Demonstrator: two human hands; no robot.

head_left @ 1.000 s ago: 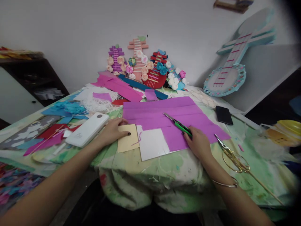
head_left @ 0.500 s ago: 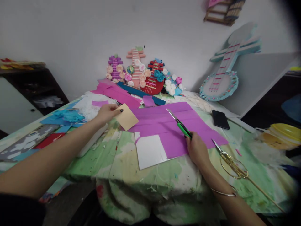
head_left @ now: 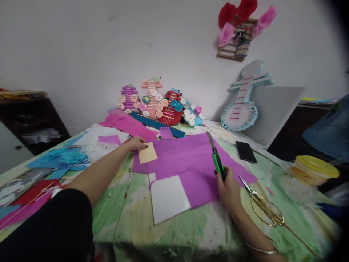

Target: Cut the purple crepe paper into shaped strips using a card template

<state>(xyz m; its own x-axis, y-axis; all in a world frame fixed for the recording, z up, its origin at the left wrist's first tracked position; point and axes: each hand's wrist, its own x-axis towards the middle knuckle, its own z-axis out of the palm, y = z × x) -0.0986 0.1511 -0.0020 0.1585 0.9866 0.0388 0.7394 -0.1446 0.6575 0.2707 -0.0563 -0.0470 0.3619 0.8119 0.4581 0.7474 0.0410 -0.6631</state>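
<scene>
My left hand pinches the upper left corner of a small cream card, which lies over the left part of a purple paper sheet. In my right hand is a green utility knife, its blade out and pointing up and away over the purple sheet. A white square board lies at the sheet's near left edge. Gold-handled scissors rest on the table to the right of my right hand.
Decorated paper instruments stand against the wall behind a blue strip. A black phone and a yellow-lidded tub are on the right. Blue paper scraps and a grey board lie on the left.
The view has tilted up. My left hand has brought the cream card onto the purple sheet, turning it straighter. The knife in my right hand now points more steeply away.
</scene>
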